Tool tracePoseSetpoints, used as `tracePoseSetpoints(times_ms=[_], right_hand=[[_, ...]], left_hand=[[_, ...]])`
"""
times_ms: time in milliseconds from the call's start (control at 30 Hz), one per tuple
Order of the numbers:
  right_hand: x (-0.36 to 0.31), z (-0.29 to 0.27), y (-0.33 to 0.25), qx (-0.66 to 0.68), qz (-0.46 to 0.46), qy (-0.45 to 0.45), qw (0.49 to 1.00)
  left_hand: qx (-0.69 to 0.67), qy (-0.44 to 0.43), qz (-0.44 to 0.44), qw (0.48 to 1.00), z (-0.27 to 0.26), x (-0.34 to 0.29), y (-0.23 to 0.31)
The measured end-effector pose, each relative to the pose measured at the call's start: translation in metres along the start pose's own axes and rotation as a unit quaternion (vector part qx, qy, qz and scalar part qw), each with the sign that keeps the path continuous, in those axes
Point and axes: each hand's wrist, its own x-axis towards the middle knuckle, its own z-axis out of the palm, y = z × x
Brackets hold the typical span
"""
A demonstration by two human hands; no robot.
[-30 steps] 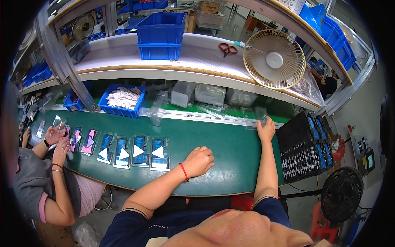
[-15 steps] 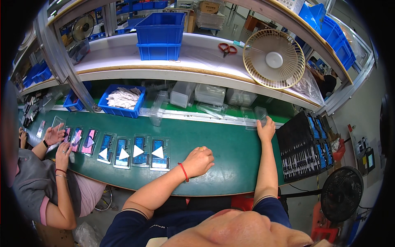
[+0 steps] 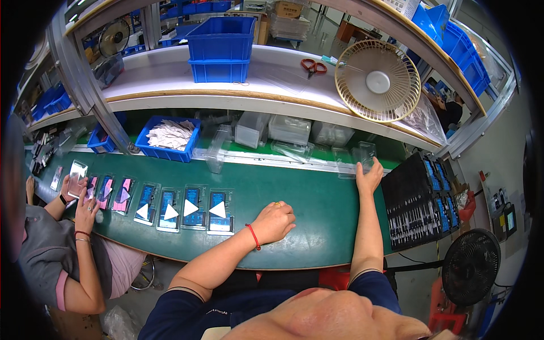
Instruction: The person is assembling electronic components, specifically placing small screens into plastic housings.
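Observation:
My left hand (image 3: 274,221) rests on the green tabletop (image 3: 317,226) as a loose fist, with a red cord at the wrist; nothing shows in it. My right hand (image 3: 369,175) reaches to the back right, its fingers curled at a clear plastic tray (image 3: 365,152). That tray is see-through, so its outline is faint. Left of my left hand lies a row of several clear trays, each with a blue-and-black flat battery pack (image 3: 220,220) and a white triangular label (image 3: 217,209).
A co-worker's hands (image 3: 80,195) hold a clear tray at the left, near packs with pink strips (image 3: 122,195). A stack of black trays (image 3: 413,204) stands right. Behind are a blue bin of white pieces (image 3: 168,137), clear boxes (image 3: 289,129) and a low shelf edge (image 3: 272,100).
My right hand has shifted slightly right, and the clear tray at its fingers has moved up and right. My left hand stays put. The co-worker has tilted the clear tray upright.

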Motion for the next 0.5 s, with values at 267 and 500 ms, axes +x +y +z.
tracePoseSetpoints(times_ms=[267, 500], right_hand=[[-0.002, -0.002, -0.011, 0.002, -0.027, 0.014, 1.000], [0.000, -0.005, -0.017, 0.013, -0.024, 0.042, 0.999]], left_hand=[[0.003, -0.001, 0.005, 1.000, 0.000, 0.000, -0.001], [0.005, -0.005, 0.000, 1.000, 0.000, 0.000, 0.000]])
